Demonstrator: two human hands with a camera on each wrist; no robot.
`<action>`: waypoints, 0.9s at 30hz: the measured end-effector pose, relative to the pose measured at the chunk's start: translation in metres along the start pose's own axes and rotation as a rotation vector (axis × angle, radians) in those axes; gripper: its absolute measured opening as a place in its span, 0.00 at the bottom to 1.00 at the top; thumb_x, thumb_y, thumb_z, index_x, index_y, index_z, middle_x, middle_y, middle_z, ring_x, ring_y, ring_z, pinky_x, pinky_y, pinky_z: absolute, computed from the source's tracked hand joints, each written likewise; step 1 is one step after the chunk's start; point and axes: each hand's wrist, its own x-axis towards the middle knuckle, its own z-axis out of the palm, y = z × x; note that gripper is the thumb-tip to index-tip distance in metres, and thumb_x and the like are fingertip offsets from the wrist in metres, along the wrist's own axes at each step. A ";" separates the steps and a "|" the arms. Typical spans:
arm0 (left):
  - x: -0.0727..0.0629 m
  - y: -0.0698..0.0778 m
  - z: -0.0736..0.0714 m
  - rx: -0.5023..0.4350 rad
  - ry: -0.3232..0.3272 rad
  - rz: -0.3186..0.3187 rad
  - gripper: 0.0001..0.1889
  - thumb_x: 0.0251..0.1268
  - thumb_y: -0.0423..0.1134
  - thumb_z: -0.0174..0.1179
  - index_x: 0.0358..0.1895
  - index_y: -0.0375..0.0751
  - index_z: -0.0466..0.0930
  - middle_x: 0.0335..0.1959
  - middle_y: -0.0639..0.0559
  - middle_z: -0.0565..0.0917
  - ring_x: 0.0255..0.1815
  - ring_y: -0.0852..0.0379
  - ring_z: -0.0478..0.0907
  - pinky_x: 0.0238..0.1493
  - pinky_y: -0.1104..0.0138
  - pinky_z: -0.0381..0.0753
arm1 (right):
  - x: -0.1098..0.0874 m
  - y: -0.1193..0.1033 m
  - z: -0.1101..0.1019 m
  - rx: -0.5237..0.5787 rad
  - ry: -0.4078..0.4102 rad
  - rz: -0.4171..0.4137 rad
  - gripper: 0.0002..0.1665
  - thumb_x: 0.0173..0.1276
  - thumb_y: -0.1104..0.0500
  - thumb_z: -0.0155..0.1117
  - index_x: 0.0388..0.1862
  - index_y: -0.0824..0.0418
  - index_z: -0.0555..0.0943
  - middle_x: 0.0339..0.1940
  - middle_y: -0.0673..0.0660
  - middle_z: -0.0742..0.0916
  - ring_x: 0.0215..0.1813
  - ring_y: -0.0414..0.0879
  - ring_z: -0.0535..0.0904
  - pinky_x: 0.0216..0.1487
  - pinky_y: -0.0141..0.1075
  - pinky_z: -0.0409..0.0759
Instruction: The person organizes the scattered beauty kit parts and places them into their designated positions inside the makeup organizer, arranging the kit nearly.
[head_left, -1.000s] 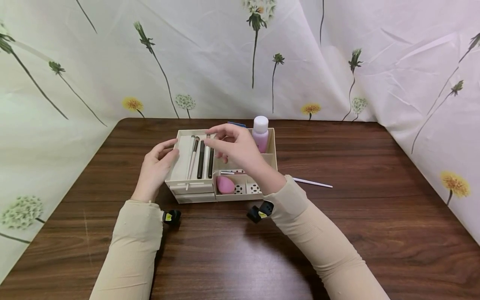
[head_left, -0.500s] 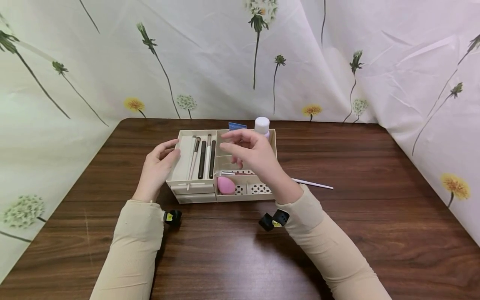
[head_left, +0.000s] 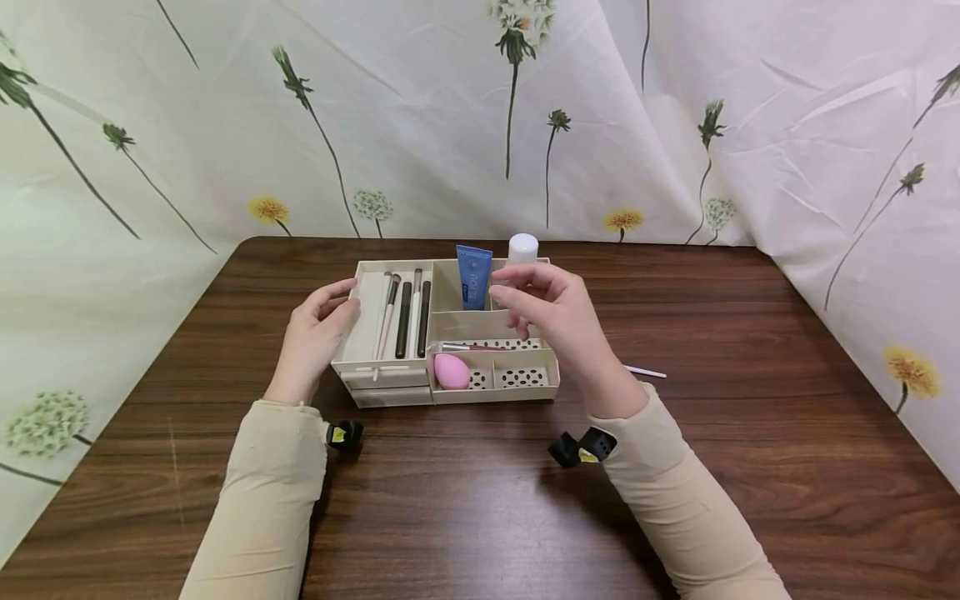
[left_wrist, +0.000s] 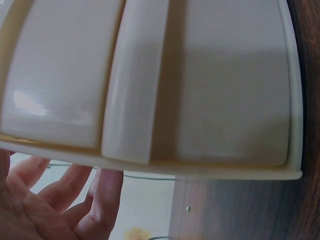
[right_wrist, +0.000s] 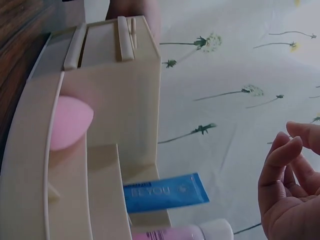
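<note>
A cream makeup organizer [head_left: 366, 321] stands on the table. My left hand [head_left: 311, 333] rests against its left side, with extended fingers also visible past the organizer's edge in the left wrist view. Several makeup brushes [head_left: 416, 321] lie in its upper left tray. My right hand [head_left: 555, 312] hovers over the right part, fingers loosely bent and nothing between them. Beside those fingers, a blue tube [head_left: 474, 279] stands in a back compartment. Partly hidden by the hand is a pink bottle with a white cap [head_left: 522, 247]. A pink makeup sponge [head_left: 452, 372] sits in the front compartment.
A brush [head_left: 468, 347] lies across the narrow middle compartment. One white-handled stick [head_left: 647, 372] lies on the wooden table [head_left: 465, 517] to the organizer's right, partly behind my right wrist. Floral cloth [head_left: 420, 125] hangs behind the table.
My right hand has moved right, from above the brush tray to near the bottle, uncovering the brushes and the blue tube. My left hand has stayed at the organizer's left side.
</note>
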 end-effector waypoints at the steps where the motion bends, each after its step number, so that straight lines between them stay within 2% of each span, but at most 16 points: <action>1: 0.000 0.000 0.000 0.000 0.003 0.004 0.26 0.75 0.48 0.50 0.72 0.45 0.69 0.61 0.37 0.77 0.44 0.70 0.73 0.44 0.75 0.72 | 0.000 0.000 -0.002 -0.001 0.006 0.001 0.14 0.66 0.67 0.65 0.49 0.72 0.81 0.28 0.48 0.82 0.22 0.41 0.74 0.24 0.30 0.73; 8: 0.000 0.000 0.000 0.001 0.001 0.004 0.26 0.75 0.48 0.50 0.72 0.45 0.69 0.62 0.38 0.77 0.45 0.69 0.72 0.45 0.75 0.72 | -0.003 0.000 -0.015 -0.022 0.046 0.041 0.17 0.66 0.67 0.65 0.52 0.73 0.80 0.28 0.48 0.82 0.22 0.41 0.73 0.24 0.30 0.73; 13: 0.000 0.000 0.000 0.002 -0.003 -0.004 0.26 0.75 0.48 0.49 0.72 0.46 0.68 0.62 0.39 0.76 0.47 0.67 0.72 0.46 0.74 0.71 | -0.007 0.001 -0.023 -0.036 0.086 0.102 0.09 0.66 0.65 0.66 0.46 0.62 0.84 0.26 0.47 0.81 0.22 0.40 0.73 0.22 0.29 0.72; 15: 0.000 0.001 0.001 0.004 -0.003 -0.004 0.26 0.75 0.48 0.50 0.72 0.46 0.68 0.62 0.39 0.76 0.47 0.67 0.72 0.46 0.74 0.71 | -0.008 0.003 -0.027 -0.043 0.095 0.117 0.09 0.66 0.65 0.67 0.45 0.60 0.84 0.26 0.47 0.81 0.22 0.40 0.73 0.23 0.28 0.71; 20: 0.000 0.001 0.000 0.002 -0.003 -0.001 0.26 0.76 0.48 0.50 0.72 0.46 0.68 0.63 0.38 0.76 0.48 0.67 0.72 0.48 0.73 0.71 | -0.006 0.007 -0.041 -0.093 0.095 0.117 0.13 0.67 0.64 0.66 0.49 0.65 0.82 0.26 0.47 0.82 0.22 0.39 0.73 0.24 0.30 0.75; 27: 0.000 0.000 0.000 0.001 -0.011 -0.014 0.26 0.76 0.49 0.49 0.73 0.48 0.68 0.65 0.39 0.76 0.54 0.60 0.72 0.49 0.72 0.70 | -0.004 0.008 -0.061 -0.192 0.089 0.163 0.14 0.66 0.61 0.68 0.48 0.65 0.82 0.24 0.44 0.84 0.24 0.38 0.76 0.29 0.31 0.80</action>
